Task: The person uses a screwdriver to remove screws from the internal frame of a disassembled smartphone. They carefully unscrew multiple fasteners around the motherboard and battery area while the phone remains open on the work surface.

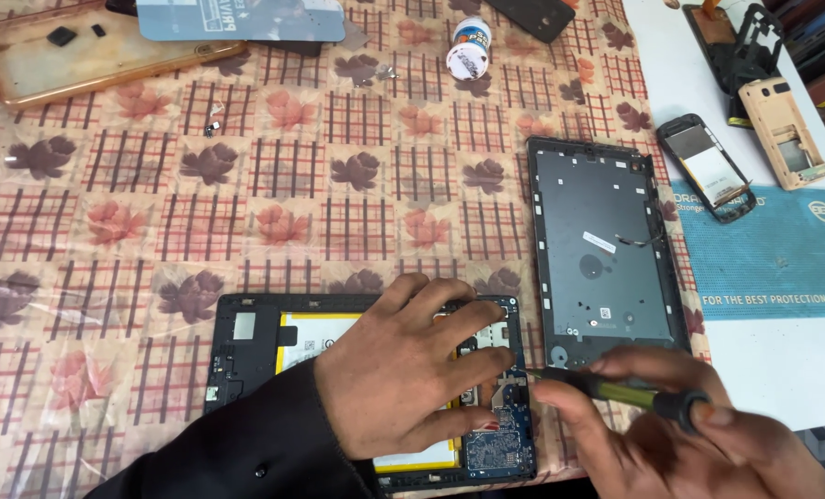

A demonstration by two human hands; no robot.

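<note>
Patterned cloth (pixel 246 185) with brown and pink leaves and red checks covers the worktop. At the far left edge lies a clear amber plastic phone case (pixel 79 55), and next to it a light blue flat package with white print (pixel 246 18). A little more to the right, at the top, a small white round bottle with orange label (pixel 469 48) lies on its side.

Near the front edge sits the opened black tablet with yellow-edged battery and blue circuit board (pixel 264 346); its long axis runs left to right, and the board is at its right end. The left hand (pixel 412 370), coming out of a dark sleeve, lies flat on the tablet with fingers spread toward the board, pressing and not gripping anything. The right hand (pixel 671 434) is closed around a screwdriver with yellow-green and black handle (pixel 616 390). The tool points to the left, and its tip comes to the right end of the tablet, just beside the left fingertips. So the right hand is the one at the board, and the two hands are close but not touching.

Behind the right hand lies the grey tablet back cover (pixel 602 249), long axis going away from the person. Further right are a small dark phone frame (pixel 708 166), a beige phone shell (pixel 787 129), and a teal rectangular mat with white print (pixel 773 263) on the white surface.
</note>
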